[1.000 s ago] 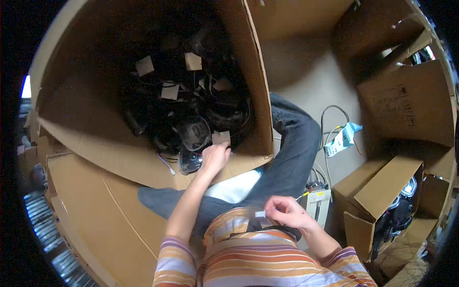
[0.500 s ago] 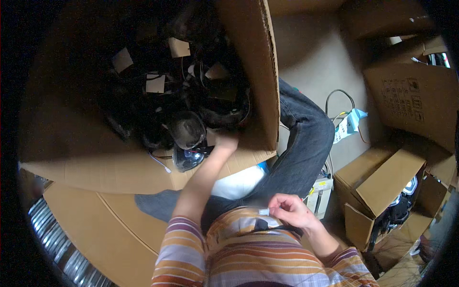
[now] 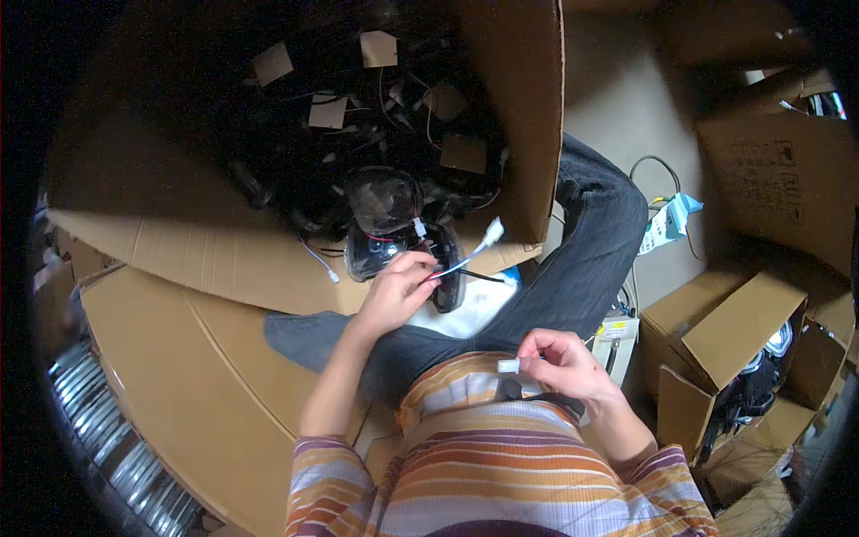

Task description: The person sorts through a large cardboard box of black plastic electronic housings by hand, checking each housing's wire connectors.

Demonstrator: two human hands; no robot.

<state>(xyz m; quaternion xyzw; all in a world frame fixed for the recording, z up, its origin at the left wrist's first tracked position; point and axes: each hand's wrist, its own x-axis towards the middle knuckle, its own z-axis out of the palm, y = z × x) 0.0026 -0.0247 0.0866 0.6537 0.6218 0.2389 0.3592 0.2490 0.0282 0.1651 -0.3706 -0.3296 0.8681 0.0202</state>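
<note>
My left hand [image 3: 394, 295] is closed round thin wires, red, white, blue and black. They end in a white plug connector [image 3: 492, 233] that sticks out beyond the fingers. Just behind these fingers is a black lamp-like unit [image 3: 445, 291] with a glossy housing; whether the hand also grips it, I cannot tell. A clear-fronted lamp [image 3: 380, 201] rests beside it at the opening of the big carton. In front of my belly, my right hand [image 3: 568, 367] pinches a small white connector [image 3: 508, 366] between thumb and fingers.
The large open carton [image 3: 170, 255] holds several dark lamps with wires and paper tags [image 3: 327, 112]. A smaller carton [image 3: 743, 331] with lamps stands at right, near a pale metal box [image 3: 616, 340]. My jeans-clad leg [image 3: 595, 233] is bent beside the carton. Metal rollers [image 3: 134, 456] line the lower left.
My left hand has drawn back from inside the carton toward me, bringing wires and the black unit with it. My right hand keeps its pinch on the small connector.
</note>
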